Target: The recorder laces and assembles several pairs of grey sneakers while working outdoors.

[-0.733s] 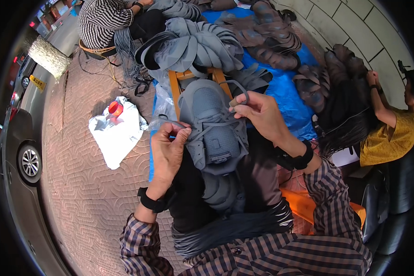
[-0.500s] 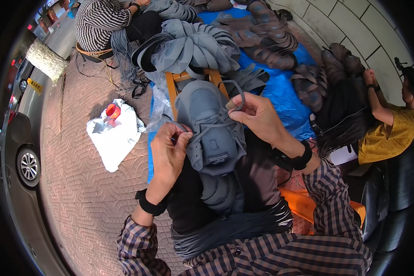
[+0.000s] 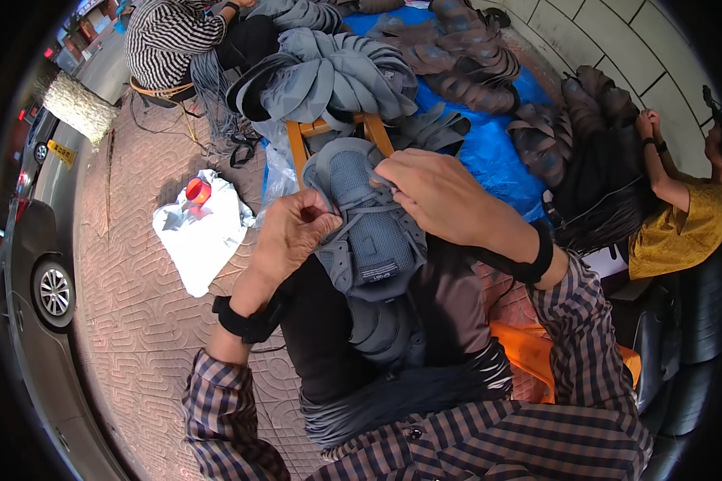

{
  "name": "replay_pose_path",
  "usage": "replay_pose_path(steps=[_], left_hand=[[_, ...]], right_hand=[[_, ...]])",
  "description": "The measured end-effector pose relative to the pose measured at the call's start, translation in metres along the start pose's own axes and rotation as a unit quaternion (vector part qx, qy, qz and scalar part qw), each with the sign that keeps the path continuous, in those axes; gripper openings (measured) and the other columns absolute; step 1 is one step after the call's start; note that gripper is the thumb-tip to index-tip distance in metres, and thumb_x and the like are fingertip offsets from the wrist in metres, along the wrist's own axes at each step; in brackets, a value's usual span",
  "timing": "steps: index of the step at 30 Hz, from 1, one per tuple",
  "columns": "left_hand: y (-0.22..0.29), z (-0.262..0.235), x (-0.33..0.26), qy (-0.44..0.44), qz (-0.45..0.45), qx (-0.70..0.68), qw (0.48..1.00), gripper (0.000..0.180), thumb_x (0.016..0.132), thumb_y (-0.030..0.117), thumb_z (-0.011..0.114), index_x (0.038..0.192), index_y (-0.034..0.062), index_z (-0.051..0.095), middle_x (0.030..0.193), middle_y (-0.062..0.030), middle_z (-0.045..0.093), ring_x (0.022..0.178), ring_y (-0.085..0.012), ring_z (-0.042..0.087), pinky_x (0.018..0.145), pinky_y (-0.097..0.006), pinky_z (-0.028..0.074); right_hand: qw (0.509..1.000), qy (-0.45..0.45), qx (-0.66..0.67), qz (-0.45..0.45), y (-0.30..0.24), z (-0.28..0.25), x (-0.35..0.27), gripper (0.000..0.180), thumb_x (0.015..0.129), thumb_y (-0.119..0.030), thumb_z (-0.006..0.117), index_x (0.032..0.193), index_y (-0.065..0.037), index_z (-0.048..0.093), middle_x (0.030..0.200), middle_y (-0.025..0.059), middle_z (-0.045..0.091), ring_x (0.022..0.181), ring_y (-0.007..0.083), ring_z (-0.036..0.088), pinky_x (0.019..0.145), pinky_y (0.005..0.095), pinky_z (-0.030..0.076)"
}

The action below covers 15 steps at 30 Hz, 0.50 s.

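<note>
A grey shoe upper (image 3: 377, 250) with a mesh tongue lies between my knees, toe pointing away, with a grey shoelace (image 3: 367, 212) threaded across its front. At the left eyelet edge my left hand (image 3: 293, 232) is closed in a pinch, its thumb and forefinger against the upper; the bit of lace in it is mostly hidden. My right hand (image 3: 441, 192) bends over the right eyelet side, fingertips pinched on the lace close to the upper. Below it more stacked grey uppers (image 3: 381, 329) rest between my thighs. A bundle of dark laces (image 3: 401, 401) lies across my lap.
Piled grey uppers (image 3: 329, 80) sit on a wooden stool (image 3: 298, 152) ahead. Brown uppers (image 3: 473, 60) lie on a blue sheet (image 3: 493, 172). A white bag (image 3: 204, 244) with a red roll (image 3: 198, 191) is on the left paving. Two people sit nearby; a car (image 3: 36, 305) stands left.
My right hand has come in from the raised lace loop to the upper's right eyelet side, its back now turned up. My left hand has shifted slightly against the left eyelet edge.
</note>
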State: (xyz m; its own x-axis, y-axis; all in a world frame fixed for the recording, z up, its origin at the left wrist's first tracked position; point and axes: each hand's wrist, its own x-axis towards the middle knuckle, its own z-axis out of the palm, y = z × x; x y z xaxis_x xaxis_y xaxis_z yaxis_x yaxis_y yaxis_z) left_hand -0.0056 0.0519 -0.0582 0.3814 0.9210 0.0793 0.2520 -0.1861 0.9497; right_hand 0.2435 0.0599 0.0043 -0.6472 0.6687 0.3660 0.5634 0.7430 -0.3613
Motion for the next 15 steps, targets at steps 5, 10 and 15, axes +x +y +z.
replay_pose_path(steps=[5,10,15], left_hand=[[-0.001,0.013,-0.006,0.088,-0.054,0.063,0.993,0.017,0.080,0.004,0.076,0.079,-0.0021,0.060,0.064,-0.0022,0.057,0.061,-0.0083,0.051,0.055,-0.027,0.043],[0.015,0.022,-0.011,0.113,-0.065,0.099,0.987,0.017,0.081,0.004,0.075,0.079,-0.0012,0.059,0.065,-0.0026,0.058,0.061,-0.0088,0.052,0.057,-0.026,0.043],[0.020,0.025,-0.024,0.151,-0.056,0.106,0.981,0.020,0.081,0.006,0.076,0.077,-0.0008,0.057,0.065,-0.0026,0.057,0.062,-0.0098,0.051,0.059,-0.026,0.043]], right_hand=[[0.999,-0.020,0.037,0.031,0.004,0.009,0.010,0.015,0.077,0.002,0.055,0.092,0.001,0.054,0.088,0.0191,0.061,0.089,0.0410,0.059,0.075,0.0482,0.046],[0.998,-0.051,0.015,0.028,0.000,0.005,0.012,0.018,0.077,0.001,0.056,0.095,0.000,0.054,0.088,0.0186,0.061,0.089,0.0399,0.060,0.075,0.0482,0.047],[0.978,0.036,0.103,0.178,-0.002,0.018,-0.011,0.024,0.080,-0.008,0.067,0.100,-0.004,0.055,0.085,0.0148,0.060,0.082,0.0330,0.062,0.071,0.0409,0.048]])
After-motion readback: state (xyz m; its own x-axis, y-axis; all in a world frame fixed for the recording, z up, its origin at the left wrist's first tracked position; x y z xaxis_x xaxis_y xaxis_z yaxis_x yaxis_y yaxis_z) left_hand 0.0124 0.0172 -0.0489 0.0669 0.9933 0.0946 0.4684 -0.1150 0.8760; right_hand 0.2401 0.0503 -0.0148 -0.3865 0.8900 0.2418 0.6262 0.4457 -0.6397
